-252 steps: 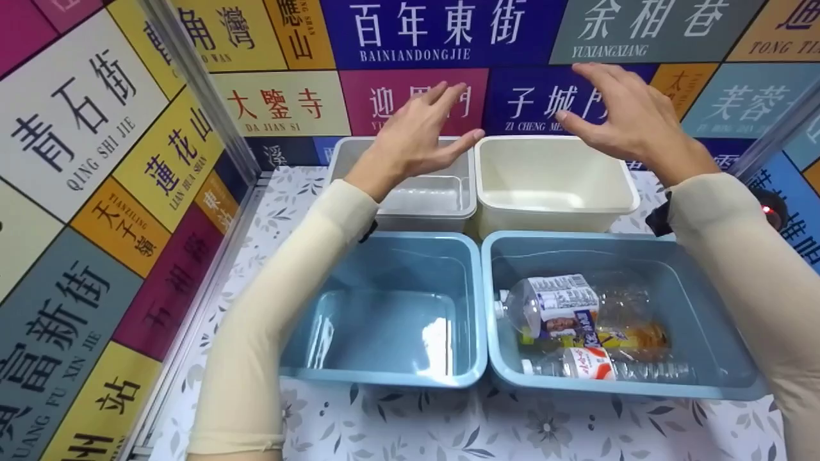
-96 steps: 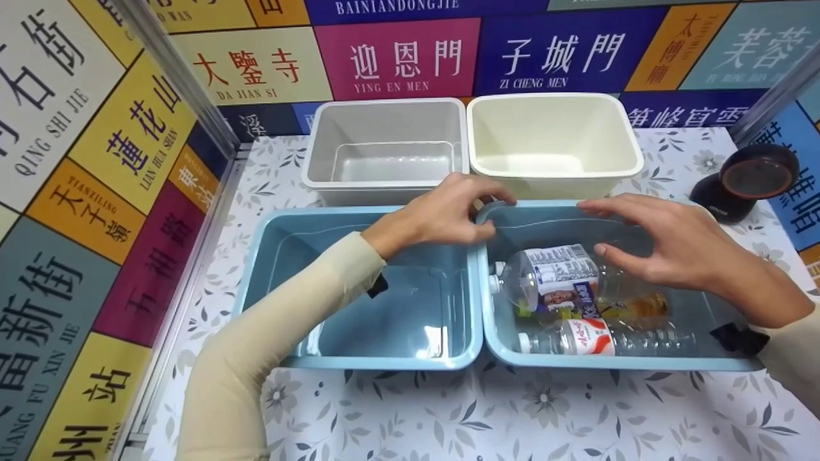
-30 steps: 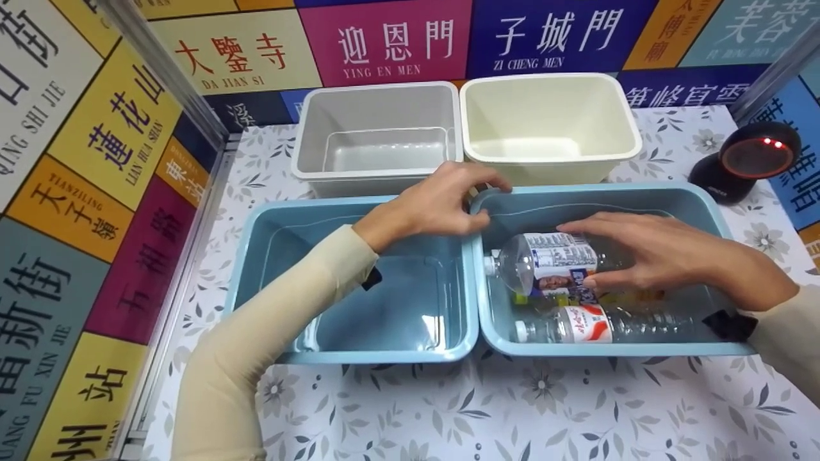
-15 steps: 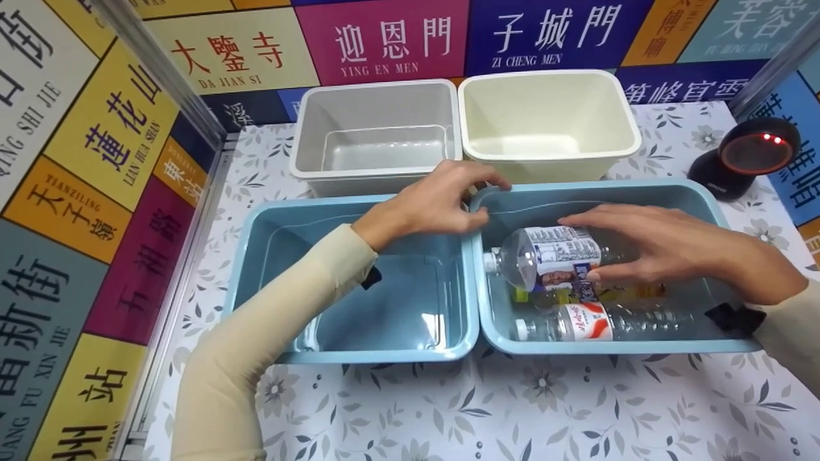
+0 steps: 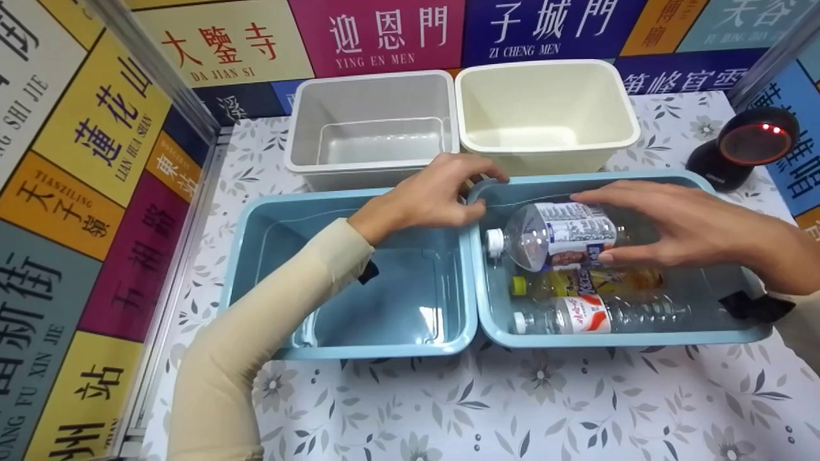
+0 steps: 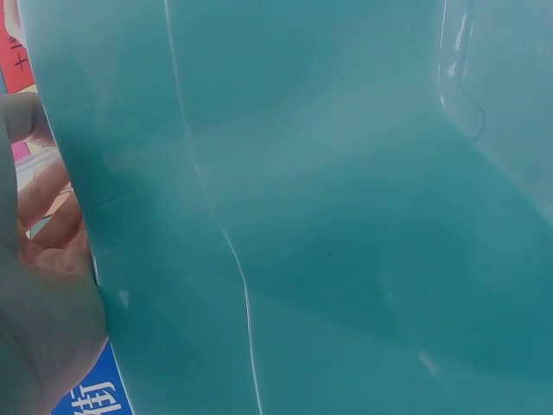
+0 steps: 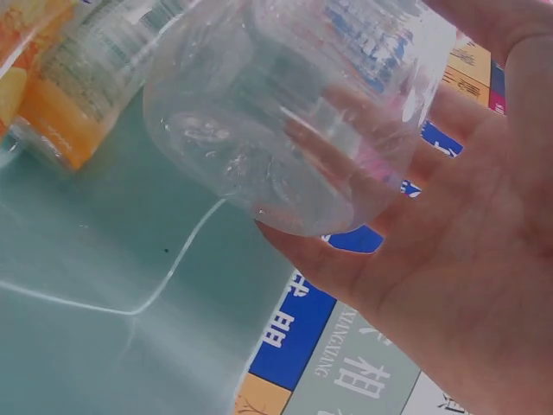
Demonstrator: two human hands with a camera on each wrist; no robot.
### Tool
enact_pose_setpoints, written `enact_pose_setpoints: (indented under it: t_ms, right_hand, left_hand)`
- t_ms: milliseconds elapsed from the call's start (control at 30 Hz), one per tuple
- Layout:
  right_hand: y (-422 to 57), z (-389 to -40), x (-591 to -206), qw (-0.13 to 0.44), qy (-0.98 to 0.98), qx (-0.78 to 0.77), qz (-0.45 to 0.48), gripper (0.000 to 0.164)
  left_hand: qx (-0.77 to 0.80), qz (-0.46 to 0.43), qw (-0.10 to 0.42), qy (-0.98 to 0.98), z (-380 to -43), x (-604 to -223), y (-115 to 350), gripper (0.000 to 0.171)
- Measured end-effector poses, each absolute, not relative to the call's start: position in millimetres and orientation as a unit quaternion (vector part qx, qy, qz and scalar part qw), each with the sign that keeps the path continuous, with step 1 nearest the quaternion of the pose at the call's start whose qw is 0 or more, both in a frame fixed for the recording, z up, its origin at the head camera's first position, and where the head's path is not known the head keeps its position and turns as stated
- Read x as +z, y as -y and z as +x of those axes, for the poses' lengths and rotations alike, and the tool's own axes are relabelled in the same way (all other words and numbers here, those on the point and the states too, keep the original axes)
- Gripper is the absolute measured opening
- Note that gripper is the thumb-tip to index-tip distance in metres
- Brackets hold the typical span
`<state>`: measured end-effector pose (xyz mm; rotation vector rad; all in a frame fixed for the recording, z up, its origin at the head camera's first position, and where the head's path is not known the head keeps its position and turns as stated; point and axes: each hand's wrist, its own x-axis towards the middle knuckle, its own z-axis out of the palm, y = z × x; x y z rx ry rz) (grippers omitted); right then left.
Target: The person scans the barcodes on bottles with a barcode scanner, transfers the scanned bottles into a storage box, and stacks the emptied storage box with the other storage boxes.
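My right hand grips a large clear plastic bottle with a white cap and a white-and-blue label, thumb on the near side and fingers on the far side. In the right wrist view, my fingers lie behind the clear bottle. It is raised over the right blue bin, cap to the left. Under it lie a yellow-capped bottle and a clear bottle with a red-and-white label. My left hand holds the right bin's back left corner, fingers curled at the rim.
The left blue bin stands beside the right one. Behind them are a grey bin and a cream bin. A black device with red lights stands at the right. Sign-patterned walls enclose the flowered table.
My right hand has come down into the right bin, taken hold of the large bottle and raised it, uncovering the yellow-capped bottle. My left hand moved from the air to the bin rim and stays there.
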<state>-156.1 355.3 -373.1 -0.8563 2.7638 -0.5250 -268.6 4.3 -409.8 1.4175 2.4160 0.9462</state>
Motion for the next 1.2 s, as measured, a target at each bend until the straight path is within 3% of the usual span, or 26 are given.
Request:
enact_pose_setpoints:
  t_ms: [233,867,1200]
  right_hand:
    - [-359.8,-157.6,-359.3,0.074,-0.943,-0.169,-0.278,0.091]
    - [-381.8,-154.4,-345.4,0.08,-0.966,-0.17,-0.179,0.097]
    - [-389.1,-153.0,-345.6,0.048,-0.964,-0.187,-0.181,0.104]
  left_hand:
    - [0.31,0.473,0.089,-0.82,-270.2,-407.9,-4.8,0.048]
    - [0.317,0.477,0.091,-0.815,-269.0,-408.6,-2.8,0.05]
    - [0.321,0.476,0.093,-0.813,-268.0,-411.0,-3.9,0.049]
